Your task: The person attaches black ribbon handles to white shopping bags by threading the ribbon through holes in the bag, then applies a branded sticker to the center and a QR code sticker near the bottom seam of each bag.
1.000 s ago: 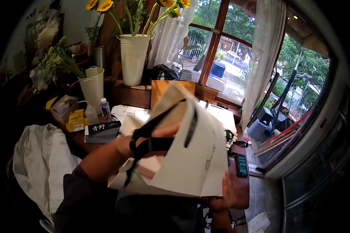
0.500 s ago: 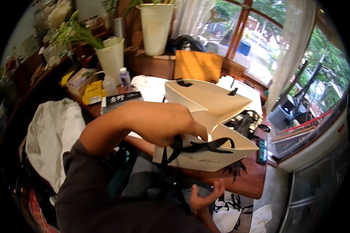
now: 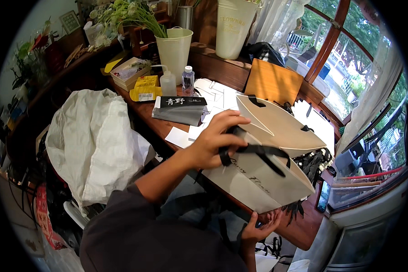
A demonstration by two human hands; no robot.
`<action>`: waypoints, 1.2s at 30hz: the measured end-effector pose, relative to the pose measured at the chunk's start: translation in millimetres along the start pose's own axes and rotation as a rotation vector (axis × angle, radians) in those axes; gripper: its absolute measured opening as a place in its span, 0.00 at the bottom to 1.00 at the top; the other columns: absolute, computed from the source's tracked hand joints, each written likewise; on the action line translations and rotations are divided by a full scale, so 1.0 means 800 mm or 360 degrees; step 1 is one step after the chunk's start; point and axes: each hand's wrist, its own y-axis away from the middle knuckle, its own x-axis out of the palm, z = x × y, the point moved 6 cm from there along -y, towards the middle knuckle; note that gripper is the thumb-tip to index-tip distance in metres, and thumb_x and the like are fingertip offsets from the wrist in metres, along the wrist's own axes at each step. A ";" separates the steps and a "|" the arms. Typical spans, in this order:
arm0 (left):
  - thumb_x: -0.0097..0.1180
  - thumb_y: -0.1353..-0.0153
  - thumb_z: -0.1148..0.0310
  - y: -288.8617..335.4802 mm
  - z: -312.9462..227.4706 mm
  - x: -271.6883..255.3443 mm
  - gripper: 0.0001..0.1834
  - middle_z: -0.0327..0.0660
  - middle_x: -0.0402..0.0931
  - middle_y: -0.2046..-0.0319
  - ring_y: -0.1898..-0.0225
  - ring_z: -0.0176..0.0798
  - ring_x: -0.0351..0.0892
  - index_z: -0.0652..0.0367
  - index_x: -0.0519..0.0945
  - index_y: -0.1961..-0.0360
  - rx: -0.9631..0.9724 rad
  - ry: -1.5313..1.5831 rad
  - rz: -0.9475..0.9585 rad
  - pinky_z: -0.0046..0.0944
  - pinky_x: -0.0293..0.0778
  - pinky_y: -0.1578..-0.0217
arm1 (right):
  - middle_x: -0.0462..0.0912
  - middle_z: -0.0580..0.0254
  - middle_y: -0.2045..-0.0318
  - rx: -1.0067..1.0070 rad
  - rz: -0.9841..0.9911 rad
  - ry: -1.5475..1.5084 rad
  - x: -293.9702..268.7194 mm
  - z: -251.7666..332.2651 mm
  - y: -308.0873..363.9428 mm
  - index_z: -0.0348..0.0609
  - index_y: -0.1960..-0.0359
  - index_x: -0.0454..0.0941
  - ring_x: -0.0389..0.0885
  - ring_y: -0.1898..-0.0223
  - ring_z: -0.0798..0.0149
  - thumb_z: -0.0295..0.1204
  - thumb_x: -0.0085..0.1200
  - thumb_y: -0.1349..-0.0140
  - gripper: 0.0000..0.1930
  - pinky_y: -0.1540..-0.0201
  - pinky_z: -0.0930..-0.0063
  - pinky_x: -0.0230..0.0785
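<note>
Left hand [image 3: 220, 140]: fingers bent narrow at black handle [image 3: 269, 150]; can't tell if gripping. Right hand [image 3: 260, 227]: fingers loosely spread, just below white paper bag [image 3: 258, 179]; contact unclear. Bag tilted, mouth up, at bench [image 3: 303, 229] edge, left hand's 4 o'clock. Phone [image 3: 323, 196] at bag's 4 o'clock.

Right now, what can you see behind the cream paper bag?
Beyond the cream paper bag show a wooden board, white flat pieces and a black ribbon tangle. Whatever sits directly behind it is covered and cannot be seen.
</note>
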 end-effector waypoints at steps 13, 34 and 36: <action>0.62 0.44 0.76 0.163 0.153 -0.091 0.22 0.50 0.77 0.37 0.36 0.54 0.75 0.64 0.82 0.46 -0.1052 -0.0554 -0.0464 0.51 0.68 0.31 | 0.71 0.49 0.33 0.0215 0.0080 0.0060 -0.007 0.003 -0.001 0.34 0.24 0.57 0.70 0.33 0.57 0.23 0.62 0.32 0.37 0.29 0.63 0.59; 0.68 0.42 0.71 0.158 0.226 -0.110 0.05 0.39 0.86 0.64 0.52 0.48 0.81 0.53 0.88 0.63 -0.0889 -0.1643 -0.0831 0.51 0.67 0.44 | 0.74 0.44 0.45 -0.0895 0.0257 0.0090 -0.006 0.100 0.008 0.33 0.39 0.71 0.77 0.49 0.51 0.15 0.58 0.37 0.23 0.46 0.60 0.73; 0.68 0.42 0.71 0.146 0.199 -0.113 0.06 0.39 0.87 0.64 0.52 0.48 0.81 0.53 0.88 0.63 -0.0752 -0.1548 -0.1051 0.50 0.68 0.43 | 0.82 0.52 0.61 -0.0872 0.0282 0.0262 0.020 0.159 -0.032 0.35 0.53 0.78 0.81 0.63 0.52 0.23 0.71 0.42 0.18 0.57 0.63 0.76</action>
